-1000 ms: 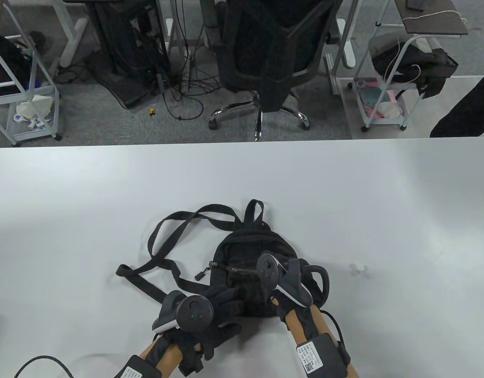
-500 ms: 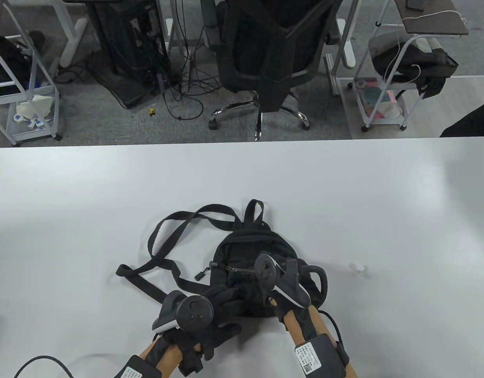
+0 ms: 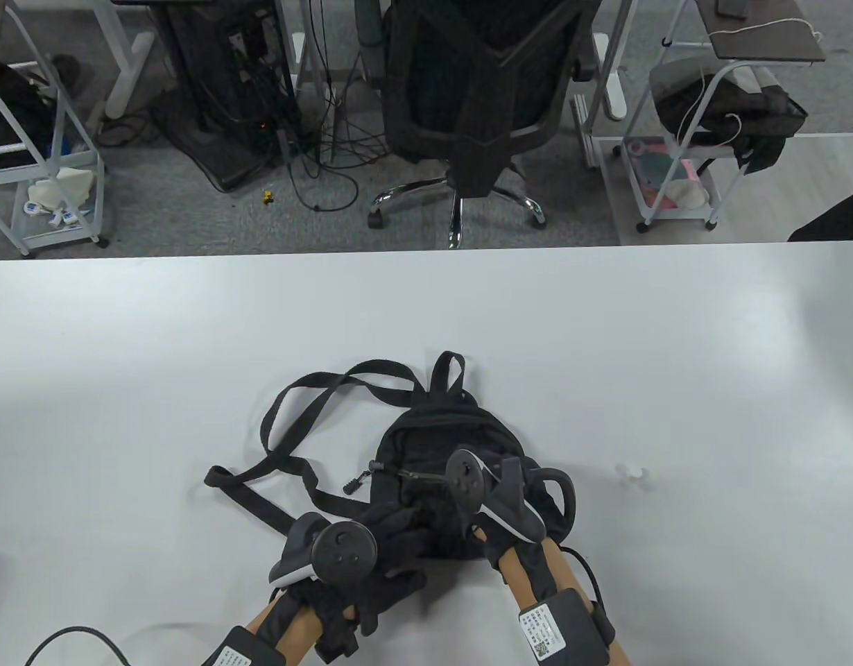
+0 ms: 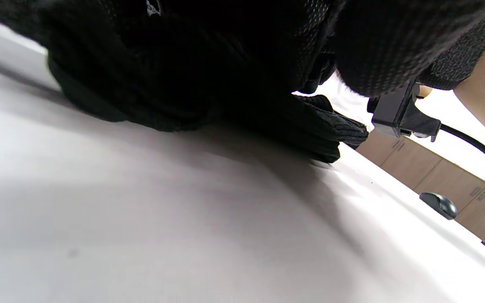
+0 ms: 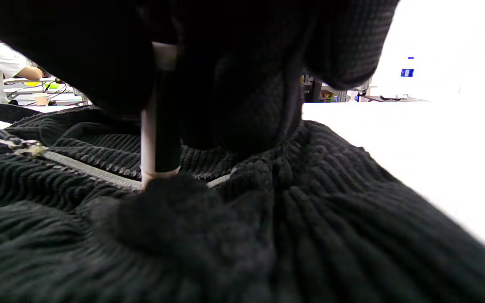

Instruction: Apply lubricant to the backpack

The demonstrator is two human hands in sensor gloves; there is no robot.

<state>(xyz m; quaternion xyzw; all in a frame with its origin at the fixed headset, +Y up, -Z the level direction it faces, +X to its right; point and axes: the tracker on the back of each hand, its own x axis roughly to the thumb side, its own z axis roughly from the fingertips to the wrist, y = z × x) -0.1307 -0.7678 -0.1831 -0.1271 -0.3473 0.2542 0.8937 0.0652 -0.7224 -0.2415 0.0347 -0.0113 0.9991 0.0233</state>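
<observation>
A small black corduroy backpack (image 3: 433,433) lies flat on the white table (image 3: 607,333), its straps (image 3: 295,423) spread to the left. My left hand (image 3: 392,534) holds the bag's lower left corner, fingers on the fabric; the left wrist view shows only dark fabric (image 4: 183,63). My right hand (image 3: 468,517) grips a thin white-and-black lubricant stick (image 5: 158,126) upright. Its tip touches the backpack's front zipper (image 5: 86,168). The zipper pull (image 3: 354,483) sticks out to the left. The right fingers (image 5: 242,101) are curled around the stick.
A small white cap (image 3: 632,472) lies on the table right of the bag. A black office chair (image 3: 478,90) stands beyond the table's far edge, with white carts (image 3: 683,139) and cables on the floor. A cable (image 3: 73,635) trails from my left wrist.
My right hand has edged slightly left along the zipper with the stick. The left hand and the backpack have not moved.
</observation>
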